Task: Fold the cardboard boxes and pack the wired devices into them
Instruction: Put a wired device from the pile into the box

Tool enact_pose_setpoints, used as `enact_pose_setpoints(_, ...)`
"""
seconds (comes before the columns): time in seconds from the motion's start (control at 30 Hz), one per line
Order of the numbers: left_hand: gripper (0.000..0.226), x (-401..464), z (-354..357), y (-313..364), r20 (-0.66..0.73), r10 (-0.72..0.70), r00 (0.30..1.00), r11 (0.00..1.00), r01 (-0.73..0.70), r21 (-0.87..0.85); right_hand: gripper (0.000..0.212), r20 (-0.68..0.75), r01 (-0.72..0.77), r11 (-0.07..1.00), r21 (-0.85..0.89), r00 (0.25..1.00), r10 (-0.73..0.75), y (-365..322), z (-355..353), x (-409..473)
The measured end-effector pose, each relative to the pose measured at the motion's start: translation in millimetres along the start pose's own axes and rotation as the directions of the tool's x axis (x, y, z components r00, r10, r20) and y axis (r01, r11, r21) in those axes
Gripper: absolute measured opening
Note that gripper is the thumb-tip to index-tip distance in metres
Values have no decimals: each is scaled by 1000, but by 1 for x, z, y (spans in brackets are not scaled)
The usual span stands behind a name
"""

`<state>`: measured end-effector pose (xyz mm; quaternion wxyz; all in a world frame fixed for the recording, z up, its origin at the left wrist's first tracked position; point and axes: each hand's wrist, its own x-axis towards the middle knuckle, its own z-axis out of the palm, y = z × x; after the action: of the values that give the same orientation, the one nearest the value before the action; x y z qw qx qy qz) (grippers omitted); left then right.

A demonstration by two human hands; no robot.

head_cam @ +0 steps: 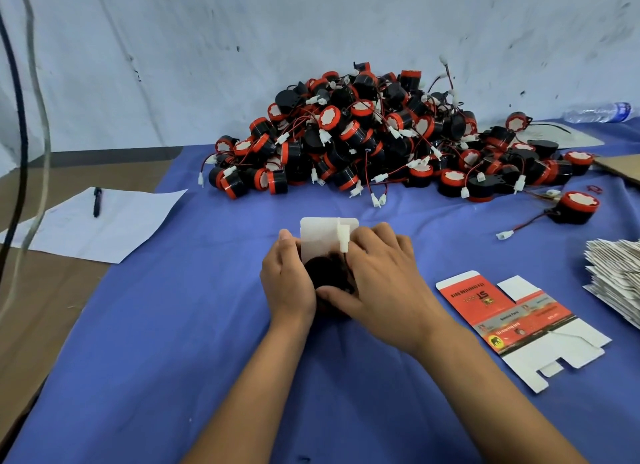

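Holding a partly folded cardboard box at the centre of the blue-covered counter, both hands meet around a dark wired device that sits in the box's open mouth. Left hand: fingers curled round the box's left side, thumb tip showing at the far left edge of the upright white flap. Right hand: fingers bent over the box's right side, thumb pressed against the near side of the device; the device's white connector stands up just beside the index finger, touching the flap. How far the device has entered the box cannot be told, since the hands cover it.

Far centre: pile of black-and-red wired devices with red leads and white plugs. One such device lies apart at the far right. Near right: flat printed box blank, unfolded, and right of it a stack of further flat blanks. Far left: sheet of paper with a pen resting on it. Far right, by the wall: plastic water bottle lying on its side.
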<state>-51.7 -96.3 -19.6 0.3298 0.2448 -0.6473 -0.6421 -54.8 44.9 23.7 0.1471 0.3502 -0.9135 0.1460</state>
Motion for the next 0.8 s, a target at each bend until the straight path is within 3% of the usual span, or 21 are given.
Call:
enact_pose_setpoints(0.1, 61, 1, 0, 1, 33, -19, 999, 1000, 19, 1, 38, -71, -73, 977, 202, 994, 89, -4, 3, -2)
enact_pose_setpoints(0.17, 62, 1, -1, 2, 55, -20, 998, 1000, 21, -18, 39, -223, -70, 959, 274, 966, 135, -5, 1, -3)
enact_pose_setpoints(0.27, 65, 1, 0, 2, 106, -14, 994, 999, 17, -34, 39, -546, 56, 980, 190, 836, 58, -3, -2, -2)
enact_pose_setpoints(0.33, 65, -1, 2, 2, 143, 0, 990, 1000, 3, -25, 34, -630, 174, 964, 201, 777, -9, -7, 0, 1)
enact_pose_setpoints(0.4, 66, -2, 2, 0, 182, -9, 983, 1000, 13, -20, 36, -603, 236, 942, 239, 796, -46, -12, 6, 4)
enact_pose_setpoints(0.53, 78, -2, 0, -3, 269, -9, 963, 992, 42, -117, 38, -435, 210, 949, 235, 896, -90, -15, 18, 5)
enact_pose_setpoints(0.6, 75, -2, 2, 0, 225, -16, 974, 994, 39, -100, 37, -363, 194, 953, 233, 927, -100, -12, 20, 5)
enact_pose_setpoints(0.73, 70, 1, 2, 0, 187, -51, 981, 990, 74, -120, 66, -165, 211, 940, 269, 971, -171, -13, 16, 2)
enact_pose_setpoints(0.8, 69, 2, 0, -2, 173, -18, 985, 994, 36, -102, 59, -126, 246, 919, 308, 968, -217, -16, 13, 1)
